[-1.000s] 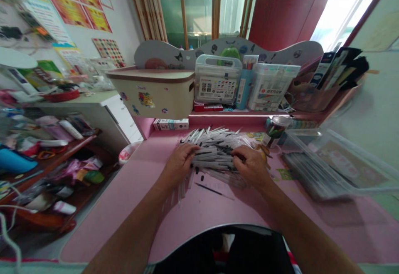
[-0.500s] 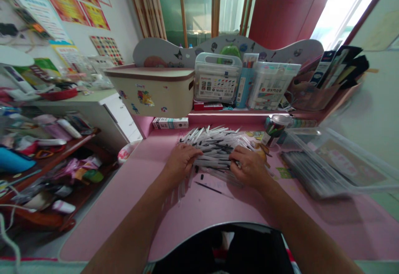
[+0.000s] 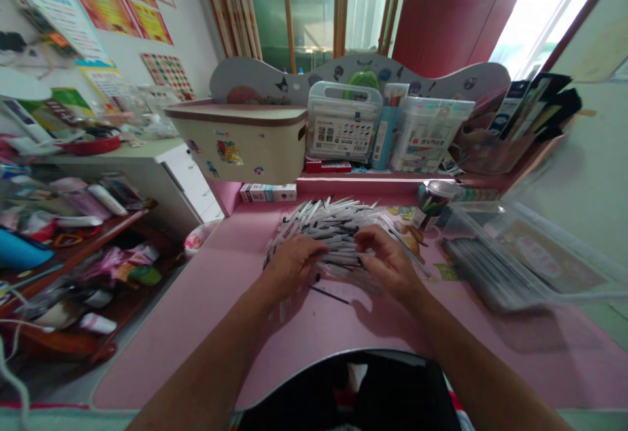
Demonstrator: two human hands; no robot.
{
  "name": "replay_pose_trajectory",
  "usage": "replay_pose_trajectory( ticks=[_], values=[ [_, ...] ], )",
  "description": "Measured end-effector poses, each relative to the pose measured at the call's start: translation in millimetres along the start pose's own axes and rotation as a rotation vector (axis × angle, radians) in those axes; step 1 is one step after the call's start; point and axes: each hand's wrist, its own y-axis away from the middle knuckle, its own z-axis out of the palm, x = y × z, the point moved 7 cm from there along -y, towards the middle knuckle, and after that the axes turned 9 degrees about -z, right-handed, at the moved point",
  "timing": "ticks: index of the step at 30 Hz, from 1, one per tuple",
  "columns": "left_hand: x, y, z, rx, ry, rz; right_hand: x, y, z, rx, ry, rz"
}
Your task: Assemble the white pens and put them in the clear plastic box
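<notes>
A heap of white and black pens [image 3: 328, 222] lies on the pink desk [image 3: 206, 313]. My left hand [image 3: 292, 264] rests on the heap's near left side, fingers curled around a few pens. My right hand [image 3: 385, 261] sits on the near right side, fingers bent and pinching at pens in the heap. A thin dark refill [image 3: 331, 295] and a small black cap [image 3: 318, 278] lie on the desk between my hands. Some clear pen barrels [image 3: 283, 307] poke out under my left wrist.
A clear plastic box [image 3: 520, 261] with pens inside lies at the right. A jar of coloured pens [image 3: 432, 203] stands behind the heap. A cream storage bin [image 3: 245, 140], marker cases [image 3: 343, 130] and a small box [image 3: 267, 192] line the back shelf. Cluttered shelves [image 3: 73, 235] stand on the left.
Both hands have drawn closer together and toward me over the heap's near edge. The left hand slid right and the right hand's fingers lifted slightly into a pinch.
</notes>
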Motion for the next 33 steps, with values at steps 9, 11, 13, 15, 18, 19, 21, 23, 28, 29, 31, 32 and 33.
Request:
replay_pose_trajectory(
  ticks=[9,11,13,15,18,19,21,23,28,29,31,32,33],
  values=[
    [-12,1,-6.8,0.031,0.583,-0.241,7,1,-11,0.118,0.122,0.033],
    [-12,1,-6.8,0.033,0.683,-0.255,-5,2,16,-0.134,0.243,-0.109],
    [-13,1,-6.6,0.037,0.741,-0.266,-13,7,42,-0.331,0.326,-0.213],
    [-12,2,-6.6,0.044,0.762,-0.270,-16,11,61,-0.446,0.394,-0.257],
    [-10,3,-6.1,0.038,0.753,-0.251,-16,15,76,-0.539,0.479,-0.269],
    [-9,3,-5.6,0.029,0.746,-0.237,-16,17,79,-0.562,0.498,-0.271],
    [-7,4,-3.9,0.006,0.729,-0.226,-15,19,83,-0.596,0.526,-0.283],
    [-7,4,-1.7,-0.018,0.712,-0.240,-13,20,85,-0.626,0.553,-0.299],
    [-8,5,0.7,-0.038,0.762,-0.277,-6,22,88,-0.647,0.631,-0.326],
    [-8,5,0.7,-0.042,0.779,-0.280,-5,21,87,-0.634,0.630,-0.331],
    [-7,5,0.8,-0.056,0.788,-0.287,-6,19,83,-0.595,0.591,-0.335],
    [-6,5,0.9,-0.067,0.776,-0.289,-7,18,79,-0.563,0.551,-0.329],
    [-5,5,1.0,-0.076,0.755,-0.288,-7,15,74,-0.519,0.497,-0.312]
  ],
)
